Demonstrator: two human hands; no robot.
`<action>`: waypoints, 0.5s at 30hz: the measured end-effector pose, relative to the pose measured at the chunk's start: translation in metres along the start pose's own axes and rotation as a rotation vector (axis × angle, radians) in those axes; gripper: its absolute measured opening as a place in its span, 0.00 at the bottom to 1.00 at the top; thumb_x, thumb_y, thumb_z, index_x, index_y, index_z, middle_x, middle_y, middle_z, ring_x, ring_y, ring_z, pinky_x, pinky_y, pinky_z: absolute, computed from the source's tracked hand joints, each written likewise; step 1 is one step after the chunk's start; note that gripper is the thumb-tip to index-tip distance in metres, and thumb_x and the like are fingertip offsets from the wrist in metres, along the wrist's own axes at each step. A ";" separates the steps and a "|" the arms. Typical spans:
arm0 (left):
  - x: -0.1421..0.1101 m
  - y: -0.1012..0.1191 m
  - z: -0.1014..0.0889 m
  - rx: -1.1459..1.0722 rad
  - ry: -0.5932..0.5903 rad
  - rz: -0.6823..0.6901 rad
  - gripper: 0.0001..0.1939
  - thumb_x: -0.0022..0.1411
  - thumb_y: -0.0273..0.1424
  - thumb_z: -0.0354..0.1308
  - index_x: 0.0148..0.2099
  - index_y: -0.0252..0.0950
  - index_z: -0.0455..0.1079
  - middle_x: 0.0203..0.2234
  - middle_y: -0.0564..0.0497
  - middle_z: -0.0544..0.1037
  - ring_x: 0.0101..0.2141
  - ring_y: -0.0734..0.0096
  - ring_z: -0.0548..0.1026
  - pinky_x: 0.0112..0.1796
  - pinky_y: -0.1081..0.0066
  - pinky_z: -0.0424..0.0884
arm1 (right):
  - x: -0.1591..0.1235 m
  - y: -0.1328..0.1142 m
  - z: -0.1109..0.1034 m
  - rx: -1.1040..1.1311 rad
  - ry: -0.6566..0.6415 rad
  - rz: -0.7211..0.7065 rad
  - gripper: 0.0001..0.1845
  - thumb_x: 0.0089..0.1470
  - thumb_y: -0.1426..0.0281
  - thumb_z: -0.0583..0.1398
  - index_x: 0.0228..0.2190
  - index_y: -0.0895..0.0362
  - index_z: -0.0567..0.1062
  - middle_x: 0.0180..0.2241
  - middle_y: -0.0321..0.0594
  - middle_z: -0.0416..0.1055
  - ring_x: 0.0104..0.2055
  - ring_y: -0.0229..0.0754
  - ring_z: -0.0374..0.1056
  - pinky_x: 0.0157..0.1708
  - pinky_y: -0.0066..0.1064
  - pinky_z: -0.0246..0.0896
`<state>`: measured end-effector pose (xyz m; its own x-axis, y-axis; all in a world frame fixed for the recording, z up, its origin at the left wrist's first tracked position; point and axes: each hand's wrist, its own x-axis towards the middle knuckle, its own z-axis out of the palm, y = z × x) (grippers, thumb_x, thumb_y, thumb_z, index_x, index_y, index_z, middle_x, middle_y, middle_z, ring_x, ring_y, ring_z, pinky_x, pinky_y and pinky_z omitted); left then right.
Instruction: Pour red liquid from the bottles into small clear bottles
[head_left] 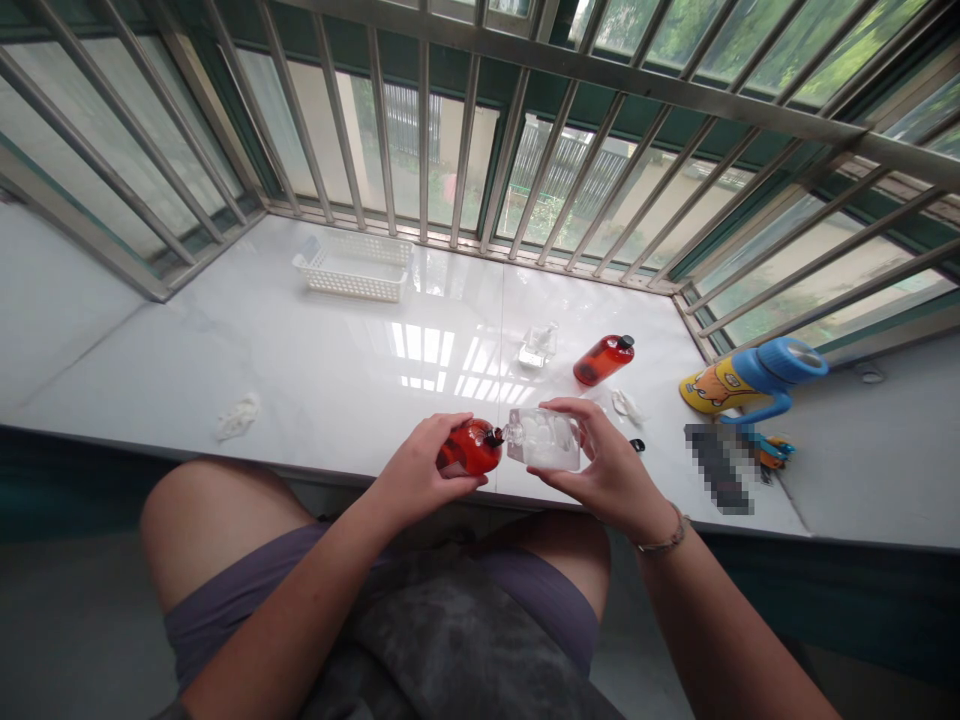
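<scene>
My left hand (424, 465) is wrapped round a red bottle (474, 447), tipped so its dark, uncapped neck points right. Opposite it, my right hand (600, 462) grips a clear square bottle (546, 440) lying sideways, its neck pointing left. The two bottle mouths meet or nearly meet; whether they touch I cannot tell. Both bottles are held above the front edge of the white counter (322, 370). A small black cap (637, 445) lies just beyond my right hand.
A second red bottle with a black cap (604, 360) and a clear glass bottle (538, 346) are farther back. Crumpled tissues (626, 406) lie nearby and at left (238, 417). A white basket (356, 270) sits by the barred window. At right is a blue-and-yellow flask (742, 378).
</scene>
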<state>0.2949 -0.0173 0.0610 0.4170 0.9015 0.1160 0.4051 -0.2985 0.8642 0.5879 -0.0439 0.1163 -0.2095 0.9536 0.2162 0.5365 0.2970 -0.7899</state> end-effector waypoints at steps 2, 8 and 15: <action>0.000 -0.001 0.000 0.001 0.003 0.000 0.40 0.58 0.37 0.77 0.69 0.47 0.66 0.62 0.47 0.76 0.61 0.52 0.75 0.63 0.54 0.72 | 0.000 0.000 0.000 -0.011 -0.001 -0.003 0.39 0.54 0.63 0.76 0.62 0.43 0.69 0.60 0.44 0.70 0.63 0.56 0.70 0.62 0.51 0.71; -0.001 -0.002 0.001 -0.001 0.000 -0.005 0.41 0.58 0.37 0.77 0.69 0.48 0.65 0.62 0.47 0.75 0.61 0.52 0.74 0.63 0.54 0.72 | 0.001 -0.001 -0.001 -0.028 -0.007 -0.014 0.38 0.55 0.63 0.75 0.62 0.43 0.68 0.60 0.46 0.70 0.63 0.58 0.70 0.61 0.52 0.72; 0.000 -0.004 0.002 0.000 -0.001 -0.012 0.41 0.58 0.36 0.77 0.69 0.48 0.65 0.62 0.48 0.75 0.61 0.52 0.74 0.63 0.54 0.72 | 0.000 -0.001 -0.002 -0.033 -0.009 -0.017 0.38 0.55 0.63 0.75 0.63 0.43 0.68 0.60 0.45 0.70 0.63 0.57 0.70 0.62 0.52 0.72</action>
<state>0.2950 -0.0170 0.0562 0.4125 0.9049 0.1049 0.4101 -0.2873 0.8656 0.5895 -0.0441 0.1181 -0.2258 0.9479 0.2247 0.5595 0.3150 -0.7666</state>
